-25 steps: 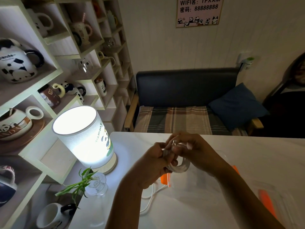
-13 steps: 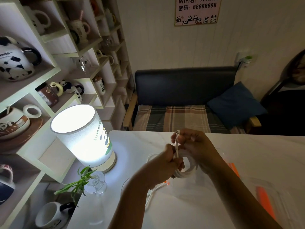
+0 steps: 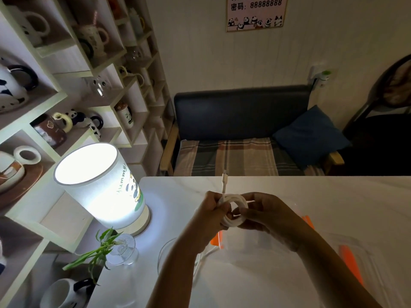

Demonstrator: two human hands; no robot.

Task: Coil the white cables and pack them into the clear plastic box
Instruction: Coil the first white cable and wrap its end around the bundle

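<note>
A small coil of white cable (image 3: 241, 200) is held above the white table between both hands. My left hand (image 3: 210, 213) pinches its left side and my right hand (image 3: 266, 213) grips its right side. The cable's plug end (image 3: 224, 181) sticks straight up from the coil. Another loose white cable (image 3: 201, 261) lies on the table under my left forearm. The clear plastic box (image 3: 249, 243) with orange clips sits on the table just below my hands, partly hidden by my right arm.
A lit cylinder lamp (image 3: 100, 185) stands at the table's left. A glass vase with a green plant (image 3: 121, 250) sits in front of it. A clear lid with an orange clip (image 3: 353, 263) lies at right. Shelves of mugs fill the left wall.
The coil has been turned flat toward the camera and its plug end now sticks up straight. My hands have drawn slightly apart, each holding one side of the coil.
</note>
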